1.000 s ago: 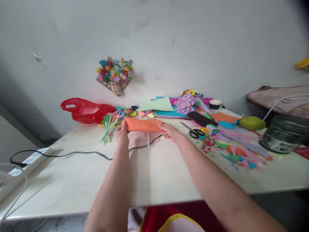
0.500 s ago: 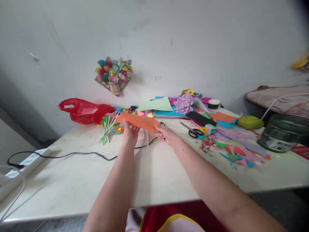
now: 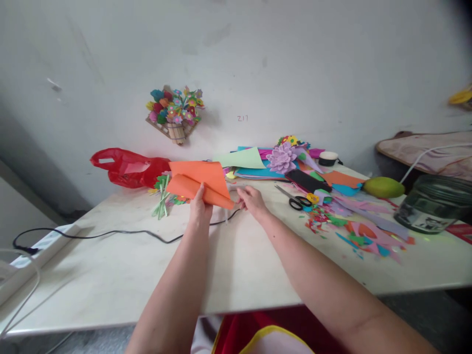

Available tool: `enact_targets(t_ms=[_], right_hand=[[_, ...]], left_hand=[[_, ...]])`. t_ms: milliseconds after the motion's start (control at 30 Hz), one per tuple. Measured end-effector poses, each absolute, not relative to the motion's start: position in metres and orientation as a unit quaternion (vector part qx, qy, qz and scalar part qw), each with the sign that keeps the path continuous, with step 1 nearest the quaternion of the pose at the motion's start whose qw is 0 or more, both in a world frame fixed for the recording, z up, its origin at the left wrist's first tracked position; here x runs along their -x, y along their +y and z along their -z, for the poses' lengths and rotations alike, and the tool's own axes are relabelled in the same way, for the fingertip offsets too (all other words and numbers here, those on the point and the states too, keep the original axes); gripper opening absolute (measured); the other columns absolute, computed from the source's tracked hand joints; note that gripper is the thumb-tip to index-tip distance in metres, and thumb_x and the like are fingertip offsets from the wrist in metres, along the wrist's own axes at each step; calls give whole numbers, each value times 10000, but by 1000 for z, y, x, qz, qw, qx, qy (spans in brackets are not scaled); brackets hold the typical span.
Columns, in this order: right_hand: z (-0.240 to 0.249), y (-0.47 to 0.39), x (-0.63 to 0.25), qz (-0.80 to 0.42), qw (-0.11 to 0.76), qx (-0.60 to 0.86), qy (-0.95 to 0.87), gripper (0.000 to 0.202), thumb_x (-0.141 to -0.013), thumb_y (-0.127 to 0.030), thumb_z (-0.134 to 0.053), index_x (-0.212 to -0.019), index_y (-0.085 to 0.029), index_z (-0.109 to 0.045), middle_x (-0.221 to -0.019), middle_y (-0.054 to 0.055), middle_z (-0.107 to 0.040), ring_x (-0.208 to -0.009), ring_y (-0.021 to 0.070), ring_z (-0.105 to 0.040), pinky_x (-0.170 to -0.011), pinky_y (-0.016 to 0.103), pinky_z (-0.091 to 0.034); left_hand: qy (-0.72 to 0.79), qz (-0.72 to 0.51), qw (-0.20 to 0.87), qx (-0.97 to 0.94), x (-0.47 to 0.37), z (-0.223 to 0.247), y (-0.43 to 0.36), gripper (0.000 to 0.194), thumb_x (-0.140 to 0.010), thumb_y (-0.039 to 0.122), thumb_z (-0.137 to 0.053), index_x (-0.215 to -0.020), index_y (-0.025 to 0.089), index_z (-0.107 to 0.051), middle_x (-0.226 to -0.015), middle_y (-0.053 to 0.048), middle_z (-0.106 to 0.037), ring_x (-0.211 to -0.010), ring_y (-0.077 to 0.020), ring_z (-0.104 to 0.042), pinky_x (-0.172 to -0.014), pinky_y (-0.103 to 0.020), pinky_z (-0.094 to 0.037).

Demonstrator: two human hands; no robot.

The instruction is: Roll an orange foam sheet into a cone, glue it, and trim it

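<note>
My left hand (image 3: 201, 206) grips a bright orange craft sheet (image 3: 199, 177), thumb on top, its near part folded over into a curl. Just right of the sheet, my right hand (image 3: 252, 200) has its fingers bent together beside a pale, whitish object (image 3: 236, 187). The sheet and fingers cover most of that object, so its kind does not show. A black cord (image 3: 147, 234) runs across the table to this spot. Left of the sheet lie pale green stems (image 3: 160, 199) with foam flowers partly hidden behind it.
Black-handled scissors (image 3: 297, 200) and colourful scraps (image 3: 368, 236) lie to the right, with a green fruit (image 3: 383, 187) and a glass jar (image 3: 431, 204) beyond. A red plastic bag (image 3: 132, 167) sits at back left. Coloured sheets (image 3: 243, 158) and a purple flower (image 3: 282, 158) line the wall.
My right hand has let go of the orange sheet's right end and moved to the pale object. The sheet, now in my left hand alone, has tilted to show its broad face.
</note>
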State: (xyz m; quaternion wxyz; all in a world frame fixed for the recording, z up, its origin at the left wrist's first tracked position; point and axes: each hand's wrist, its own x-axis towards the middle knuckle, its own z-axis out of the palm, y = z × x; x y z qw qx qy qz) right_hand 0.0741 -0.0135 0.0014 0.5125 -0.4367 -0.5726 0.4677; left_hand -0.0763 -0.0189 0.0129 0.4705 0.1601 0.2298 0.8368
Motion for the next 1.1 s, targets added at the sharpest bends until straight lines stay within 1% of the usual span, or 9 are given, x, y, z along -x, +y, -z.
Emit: enact_targets(t_ms=[33,100,200,333,467,700,800,933,1100], right_hand=[[-2,-14,-75,-441,519,421,-599,258,-747,-404,-529,-622,-185,-474,-536,-18,-566,-371,63,-442,-369,185,-317],[-2,-14,-78,-407,506,391,-653,208,-734,-339,-520,-601,-181,-492,-543,-23,-562,-393,65,-438,-406,193,-343],[-1,-15,-80,-368,464,380,-710,78,-681,-239,-523,-683,-177,-570,-562,-24,-564,-467,86,-474,-468,204,-367],[2,-15,-78,-320,463,338,-754,162,-618,-170,-537,-770,-164,-594,-651,-8,-573,-598,106,-518,-569,217,-402],[2,-17,-75,-301,460,306,-777,204,-608,-153,-534,-809,-165,-571,-681,-13,-561,-565,91,-495,-555,211,-388],[1,-21,-74,-281,481,313,-769,115,-655,-185,-535,-769,-178,-534,-626,-30,-524,-531,87,-477,-542,210,-366],[2,-21,-73,-267,474,319,-776,148,-665,-196,-545,-813,-187,-547,-586,-44,-509,-513,86,-462,-538,209,-355],[5,-20,-71,-226,454,328,-797,195,-652,-165,-552,-843,-189,-582,-578,-44,-524,-521,88,-467,-553,212,-354],[8,-19,-70,-191,434,343,-811,219,-690,-189,-549,-893,-198,-631,-612,-24,-587,-546,102,-504,-572,222,-359]], left_hand=[[232,-836,470,-163,77,-12,-18,188,-710,84,-610,-871,174,-573,-905,-18,-646,-942,-146,-598,-918,-302,-452],[239,-832,473,-161,78,-11,-17,165,-722,117,-611,-871,175,-570,-899,-21,-643,-935,-148,-600,-906,-306,-458],[247,-823,492,-138,80,-10,-16,136,-737,144,-604,-861,180,-560,-872,-16,-639,-910,-144,-604,-882,-305,-470],[260,-810,518,-96,83,-12,-15,114,-756,151,-586,-861,178,-552,-821,-9,-632,-842,-124,-614,-849,-272,-484],[265,-799,537,-59,87,-14,-15,129,-776,165,-569,-903,180,-554,-780,-6,-631,-790,-124,-622,-827,-264,-494],[274,-804,524,-62,92,-16,-15,230,-791,208,-564,-1019,201,-541,-812,-12,-644,-790,-131,-630,-789,-256,-512],[259,-815,512,-80,92,-15,-14,235,-781,205,-579,-1013,204,-546,-843,-11,-647,-814,-133,-628,-798,-259,-510],[250,-822,501,-104,92,-13,-13,237,-768,233,-598,-998,197,-551,-876,-26,-650,-859,-143,-620,-818,-272,-500],[256,-818,503,-108,90,-15,-14,183,-758,239,-612,-924,182,-561,-842,-20,-637,-798,-124,-617,-836,-286,-487]])
